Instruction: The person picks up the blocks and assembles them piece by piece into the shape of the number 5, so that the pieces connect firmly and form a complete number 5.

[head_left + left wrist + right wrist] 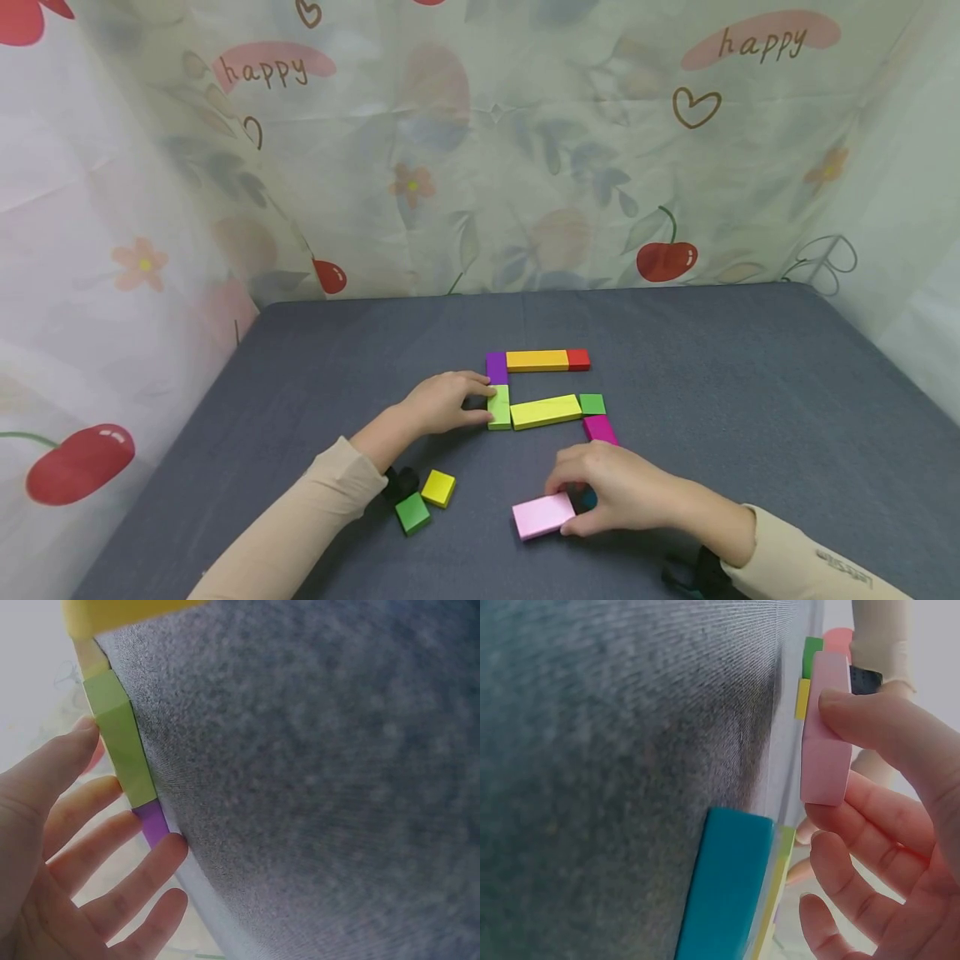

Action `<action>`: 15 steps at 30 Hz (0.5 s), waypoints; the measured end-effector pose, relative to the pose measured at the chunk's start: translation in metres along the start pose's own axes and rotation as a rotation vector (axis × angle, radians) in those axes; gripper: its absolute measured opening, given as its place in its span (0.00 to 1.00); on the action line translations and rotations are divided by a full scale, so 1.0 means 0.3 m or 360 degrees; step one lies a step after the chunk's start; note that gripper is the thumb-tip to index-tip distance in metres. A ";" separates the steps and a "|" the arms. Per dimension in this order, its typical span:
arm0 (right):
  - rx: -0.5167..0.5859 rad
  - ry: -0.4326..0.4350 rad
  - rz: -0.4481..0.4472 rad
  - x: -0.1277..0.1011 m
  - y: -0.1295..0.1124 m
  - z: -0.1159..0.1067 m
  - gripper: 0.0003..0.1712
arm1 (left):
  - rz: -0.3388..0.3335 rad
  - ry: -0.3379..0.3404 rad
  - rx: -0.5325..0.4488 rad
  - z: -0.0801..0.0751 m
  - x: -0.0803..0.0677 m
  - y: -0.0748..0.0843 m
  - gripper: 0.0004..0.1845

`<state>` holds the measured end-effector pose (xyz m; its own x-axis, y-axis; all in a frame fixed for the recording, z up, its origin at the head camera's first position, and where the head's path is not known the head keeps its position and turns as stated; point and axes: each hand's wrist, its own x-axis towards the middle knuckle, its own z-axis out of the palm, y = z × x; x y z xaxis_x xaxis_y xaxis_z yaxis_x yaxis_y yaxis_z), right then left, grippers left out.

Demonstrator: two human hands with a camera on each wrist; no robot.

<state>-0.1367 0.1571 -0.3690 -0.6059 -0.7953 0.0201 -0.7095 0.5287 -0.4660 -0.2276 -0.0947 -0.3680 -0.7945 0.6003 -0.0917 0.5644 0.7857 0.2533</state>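
Observation:
My right hand [626, 487] pinches a pale pink block [543, 517] between thumb and fingers, close over the table. In the right wrist view, the thumb lies on one face of the pink block [826, 742]. A teal block [727, 885] lies beneath that hand, mostly hidden in the head view. My left hand [446, 404] touches the left side of a light green block [499, 408] with thumb and fingertips. In the left wrist view, the fingers lie along that light green block [124, 746] and a purple block [153, 823].
Beyond the light green block, the purple block meets an orange block [537, 361] and a red one [578, 359]. A long yellow block [546, 412], a green cube [592, 404] and a magenta block [600, 429] continue the row. Near the left forearm lie a yellow cube [438, 488] and another green block [412, 513].

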 end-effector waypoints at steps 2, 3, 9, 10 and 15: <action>0.0027 -0.0006 0.0026 -0.005 0.002 -0.002 0.13 | 0.0003 0.0001 0.0002 0.000 0.000 0.000 0.23; 0.0039 -0.0008 0.0036 -0.008 0.003 -0.002 0.13 | 0.0004 0.0001 0.0002 0.000 -0.001 0.000 0.23; 0.0056 0.0029 0.0040 -0.023 0.011 -0.001 0.12 | -0.0006 -0.0007 0.0006 0.000 0.001 0.001 0.24; 0.0053 0.0038 0.0037 -0.025 0.012 -0.001 0.12 | -0.0007 -0.0007 0.0006 -0.001 0.001 0.001 0.24; 0.0046 0.0043 0.0040 -0.032 0.016 0.000 0.11 | -0.0001 0.0001 0.0004 -0.001 0.002 -0.001 0.24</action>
<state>-0.1346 0.1672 -0.3714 -0.6332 -0.7734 0.0315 -0.6832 0.5393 -0.4922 -0.2282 -0.0946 -0.3679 -0.7949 0.5999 -0.0909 0.5647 0.7863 0.2507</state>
